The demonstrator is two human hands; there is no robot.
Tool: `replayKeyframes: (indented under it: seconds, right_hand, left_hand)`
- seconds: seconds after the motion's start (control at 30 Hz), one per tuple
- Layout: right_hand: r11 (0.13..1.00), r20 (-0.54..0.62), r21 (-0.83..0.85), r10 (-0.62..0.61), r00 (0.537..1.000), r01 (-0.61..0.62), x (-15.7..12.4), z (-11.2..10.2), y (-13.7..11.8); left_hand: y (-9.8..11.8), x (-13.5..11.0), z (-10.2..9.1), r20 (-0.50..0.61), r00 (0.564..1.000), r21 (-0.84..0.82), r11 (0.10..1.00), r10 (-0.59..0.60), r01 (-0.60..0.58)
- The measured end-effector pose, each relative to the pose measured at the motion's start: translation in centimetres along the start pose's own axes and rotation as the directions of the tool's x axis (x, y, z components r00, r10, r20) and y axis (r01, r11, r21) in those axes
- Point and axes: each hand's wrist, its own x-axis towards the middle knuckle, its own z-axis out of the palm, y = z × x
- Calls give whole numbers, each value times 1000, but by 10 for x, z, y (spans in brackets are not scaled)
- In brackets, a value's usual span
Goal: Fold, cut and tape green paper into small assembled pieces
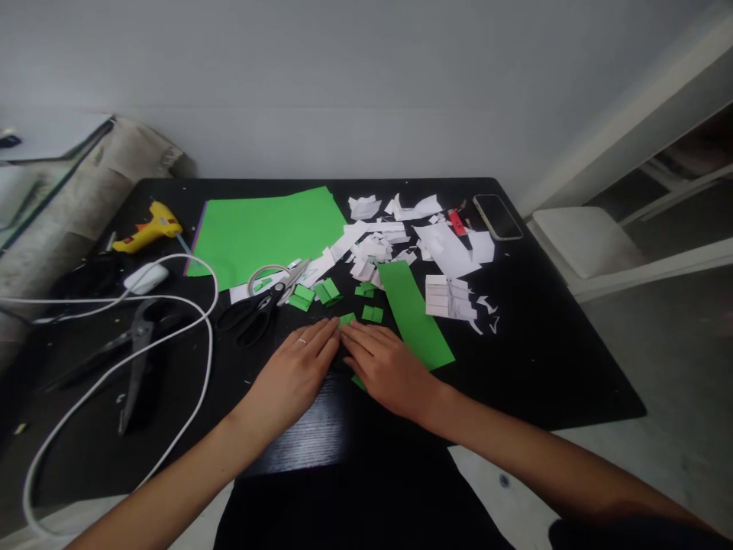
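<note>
My left hand (295, 374) and my right hand (386, 367) lie flat, side by side, near the front of the black table (544, 367). Their fingers are stretched out and press on a small green paper piece (347, 319), which pokes out at the fingertips and again under my right palm. A green paper strip (415, 313) lies just right of my right hand. Several small folded green pieces (321, 294) sit just beyond my fingertips. Black-handled scissors (260, 305) rest to the left of my left hand.
A large green sheet (263, 229) lies at the back, white paper scraps (401, 237) and a phone (497, 216) to its right. At the left are a yellow glue gun (147, 229), a white cable (188, 359) and black shears (134, 344). A white stool (578, 241) stands right.
</note>
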Motion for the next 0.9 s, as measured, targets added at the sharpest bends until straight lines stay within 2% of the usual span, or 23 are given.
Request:
replayKeyframes:
  seconds: [0.3, 0.5, 0.67, 0.9]
  right_hand:
    - [1000, 1, 24, 10, 1000, -10, -3, -5, 3]
    - [999, 2, -39, 23, 1000, -23, -5, -5, 4]
    - [999, 13, -32, 14, 1000, -13, 2, -10, 6]
    - [999, 11, -26, 24, 1000, -23, 9, -5, 9]
  left_hand:
    - [-2, -2, 2, -43, 999, -53, 999, -6, 4]
    - [-2, -6, 6, -55, 998, -46, 999, 1, -4]
    - [-2, -4, 4, -49, 998, -16, 999, 28, -29]
    - [-1, -5, 7, -61, 998, -63, 998, -19, 15]
